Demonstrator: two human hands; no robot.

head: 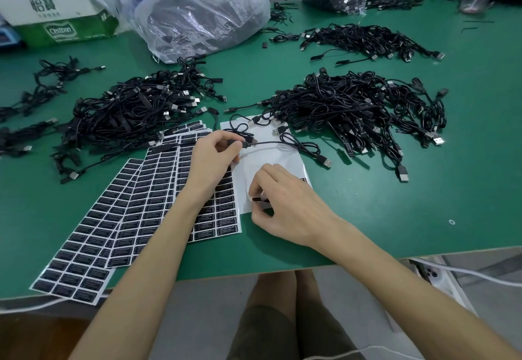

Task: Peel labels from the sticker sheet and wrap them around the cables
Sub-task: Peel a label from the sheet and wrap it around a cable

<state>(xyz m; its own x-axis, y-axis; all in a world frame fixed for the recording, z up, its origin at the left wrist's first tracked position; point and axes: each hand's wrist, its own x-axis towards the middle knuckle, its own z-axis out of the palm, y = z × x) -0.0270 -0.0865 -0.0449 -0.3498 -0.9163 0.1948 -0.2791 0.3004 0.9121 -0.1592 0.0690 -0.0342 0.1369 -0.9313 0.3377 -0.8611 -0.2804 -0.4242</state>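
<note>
At frame centre the left hand (217, 152) pinches a black cable (282, 143) between curled thumb and fingers. Just below right, the right hand (285, 204) pinches 1 black label (256, 199) with narrowed fingertips over the white sticker sheet (271, 159).

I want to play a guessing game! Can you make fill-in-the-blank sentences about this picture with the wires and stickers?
The left hand holds a black ____ by one end.
The right hand pinches a small black ____ over the white backing sheet.
The table top is ____ in colour.
Missing words: cable; label; green.
</note>
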